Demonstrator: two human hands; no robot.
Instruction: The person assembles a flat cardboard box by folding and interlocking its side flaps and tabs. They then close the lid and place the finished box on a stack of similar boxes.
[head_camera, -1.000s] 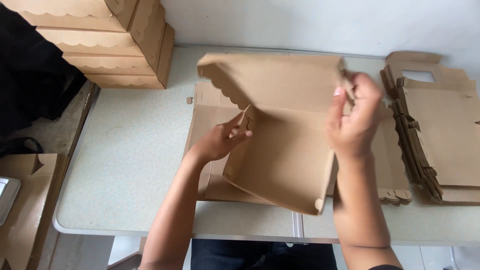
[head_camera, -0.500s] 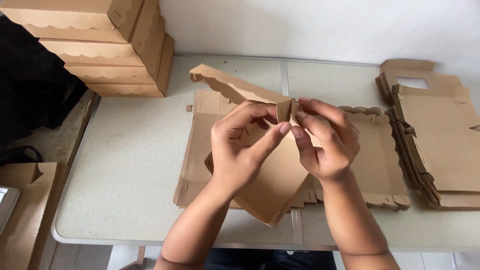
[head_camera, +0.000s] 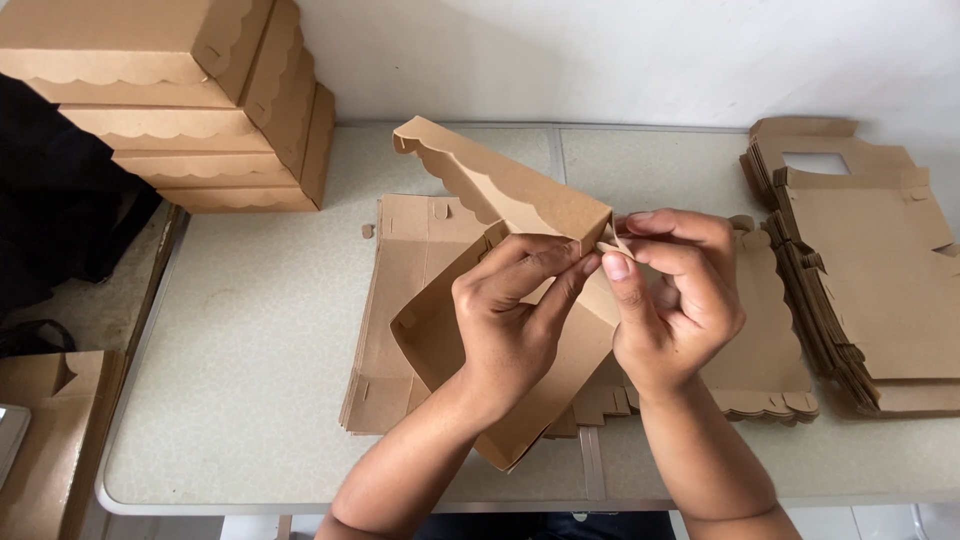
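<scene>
Head view: left hand (head_camera: 515, 310) and right hand (head_camera: 675, 290) seemingly pinch box (head_camera: 500, 190) corner

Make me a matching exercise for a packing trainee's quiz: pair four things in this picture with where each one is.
Things:
1. stack of finished scalloped boxes
2. half-folded kraft box
3. pile of flat box blanks
4. stack of windowed flat blanks

Places:
A. lying on the table under the hands
B. table's right end
C. far left corner, by the wall
D. held up in the left hand and right hand

Pairs: 1-C, 2-D, 3-A, 4-B
</scene>
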